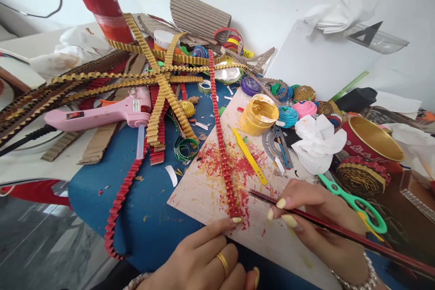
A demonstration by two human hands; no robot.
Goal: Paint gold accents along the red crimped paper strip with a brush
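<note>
A narrow red corrugated cardboard strip point(220, 145) lies lengthwise on the paint-spattered board point(200, 190). My left hand point(207, 258) presses its near end down with the index fingertip, the other fingers curled under. In my right hand point(312, 217) a thin paintbrush point(326, 223) with a dark red handle is pinched between thumb and fingers. Its tip points left, close beside the strip's lower part. Beyond it stands an open jar of yellow-ochre paint point(258, 115). Yellow tweezers point(249, 156) rest between the jar and the strip.
A pink glue gun point(102, 115) lies at left among ochre corrugated strips point(163, 84). Green-handled scissors point(356, 204) and a red tin point(372, 138) are on the right. Crumpled tissue point(319, 142) and coiled paper rolls point(305, 108) sit behind. A red paint bottle point(100, 2) stands back left.
</note>
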